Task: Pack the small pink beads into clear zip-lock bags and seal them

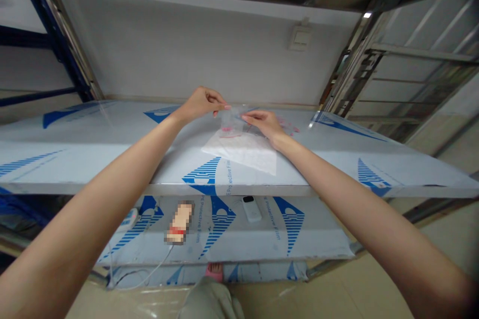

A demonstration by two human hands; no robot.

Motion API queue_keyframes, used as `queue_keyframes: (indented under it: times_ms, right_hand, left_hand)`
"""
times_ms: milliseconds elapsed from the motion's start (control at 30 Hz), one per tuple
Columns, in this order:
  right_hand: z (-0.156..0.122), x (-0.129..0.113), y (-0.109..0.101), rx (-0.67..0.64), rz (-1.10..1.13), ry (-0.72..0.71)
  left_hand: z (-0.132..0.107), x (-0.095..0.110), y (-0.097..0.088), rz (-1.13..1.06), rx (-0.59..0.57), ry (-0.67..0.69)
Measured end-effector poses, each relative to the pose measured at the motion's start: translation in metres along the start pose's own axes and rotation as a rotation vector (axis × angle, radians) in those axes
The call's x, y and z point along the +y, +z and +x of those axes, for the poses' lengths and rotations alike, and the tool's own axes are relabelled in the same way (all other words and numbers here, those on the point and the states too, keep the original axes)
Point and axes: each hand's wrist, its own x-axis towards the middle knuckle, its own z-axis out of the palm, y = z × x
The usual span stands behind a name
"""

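Note:
My left hand (202, 103) and my right hand (263, 124) pinch the top edge of a small clear plastic bag (232, 119) from either side, holding it upright above the table. A pink item (228, 132) shows low in the bag, but its exact form is hard to tell. Under the bag lies a white translucent sheet (243, 152). Several small pink pieces (286, 126) lie just beyond my right hand. The steel table (299, 179) beneath has a blue-printed protective film.
A shelf (318, 239) under the table holds a white device (252, 208), a blurred object (180, 222) and a white power strip (127, 220) with cables. A wall (187, 50) with a switch plate (300, 38) stands behind the table, and metal racking (407, 75) stands to the right.

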Motion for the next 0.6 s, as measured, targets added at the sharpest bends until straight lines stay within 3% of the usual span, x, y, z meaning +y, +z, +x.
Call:
queue_keyframes:
  times_ms: [67, 233, 433, 600]
  right_hand:
    - [0.0, 0.0, 0.0, 0.012, -0.013, 0.005]
    - [0.0, -0.002, -0.001, -0.007, -0.026, 0.038]
    - [-0.001, -0.006, -0.001, -0.042, -0.024, 0.056]
    - [0.0, -0.003, -0.001, -0.095, -0.032, 0.079]
  left_hand:
    - [-0.001, -0.001, -0.001, -0.001, -0.055, -0.007]
    - [-0.003, -0.007, -0.004, 0.07, -0.336, -0.094]
    - [-0.001, -0.013, -0.006, 0.092, -0.336, -0.072]
    - [-0.001, -0.014, -0.008, 0.154, -0.425, -0.092]
